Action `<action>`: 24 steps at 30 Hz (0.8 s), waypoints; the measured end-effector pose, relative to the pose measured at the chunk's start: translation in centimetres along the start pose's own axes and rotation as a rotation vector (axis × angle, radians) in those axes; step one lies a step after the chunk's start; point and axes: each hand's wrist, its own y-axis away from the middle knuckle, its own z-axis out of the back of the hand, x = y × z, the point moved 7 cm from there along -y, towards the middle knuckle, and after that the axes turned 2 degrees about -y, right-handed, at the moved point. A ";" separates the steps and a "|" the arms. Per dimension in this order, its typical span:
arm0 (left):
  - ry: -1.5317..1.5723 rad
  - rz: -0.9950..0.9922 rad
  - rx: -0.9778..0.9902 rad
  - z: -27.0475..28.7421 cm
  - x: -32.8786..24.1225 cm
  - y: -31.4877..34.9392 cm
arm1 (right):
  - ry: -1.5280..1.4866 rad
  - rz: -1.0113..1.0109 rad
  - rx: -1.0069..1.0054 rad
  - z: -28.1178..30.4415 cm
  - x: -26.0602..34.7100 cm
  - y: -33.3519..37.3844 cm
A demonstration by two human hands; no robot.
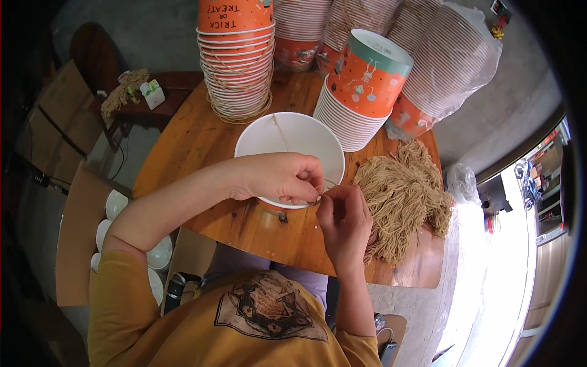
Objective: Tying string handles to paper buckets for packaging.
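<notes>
A white-lined paper bucket stands on the wooden table in front of me, its open mouth facing up. From its far rim a thin tan string runs down inside. My left hand reaches across the mouth, fingers pinched at the near right rim. Close beside it, my right hand is closed too, thumb against fingers. Between the fingertips a short piece of the string shows, held by both hands; the exact grip is partly hidden. To the right of my right hand lies a heap of tan strings.
Tall stacks of orange buckets with string loops and an upside-down orange stack stand behind on the table. Plastic-wrapped stacks rise at the back right. A cardboard box with white buckets sits at my left.
</notes>
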 end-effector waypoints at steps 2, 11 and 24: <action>-0.120 -0.001 0.019 -0.2 0.0 -0.1 | -0.081 -0.094 0.023 -0.3 -0.8 0.1; 0.308 0.120 0.079 0.4 1.4 -0.8 | -0.238 -0.265 -0.043 -0.3 -0.5 1.0; 0.338 0.171 0.007 -0.2 1.4 -0.1 | -0.150 -0.095 -0.031 -0.4 1.4 1.4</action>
